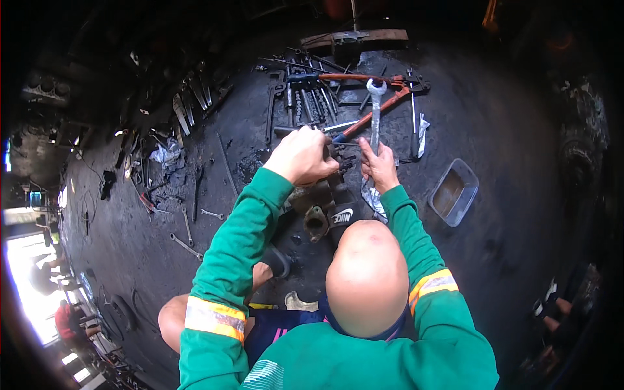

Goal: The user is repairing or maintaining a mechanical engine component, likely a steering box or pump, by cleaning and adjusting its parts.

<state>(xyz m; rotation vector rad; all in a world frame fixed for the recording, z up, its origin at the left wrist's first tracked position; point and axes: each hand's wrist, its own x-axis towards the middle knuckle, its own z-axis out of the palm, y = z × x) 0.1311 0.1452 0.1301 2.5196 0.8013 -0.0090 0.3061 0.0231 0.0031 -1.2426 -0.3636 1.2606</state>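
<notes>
My right hand (380,167) is closed around a large metal wrench (376,117). Its open-ended jaw points away from me, and its other end shows below the hand. Just to the left, my left hand (300,158) is curled with its knuckles up over a dark, greasy metal part; whatever its fingers grip is hidden beneath. A brownish flanged casting (316,223) with a round opening lies nearer to me, beside my black slide sandal (342,216). Beyond my hands lies a bolt cutter (389,104) with orange-red arms, its jaws to the right.
Several sockets and bars lie around a pipe wrench (273,107) beyond my left hand. At right stands a clear plastic tub (465,207). Smaller wrenches (186,246) lie on the dark floor (520,195) at left, near pliers and rags. A wooden board (383,35) lies at the far side.
</notes>
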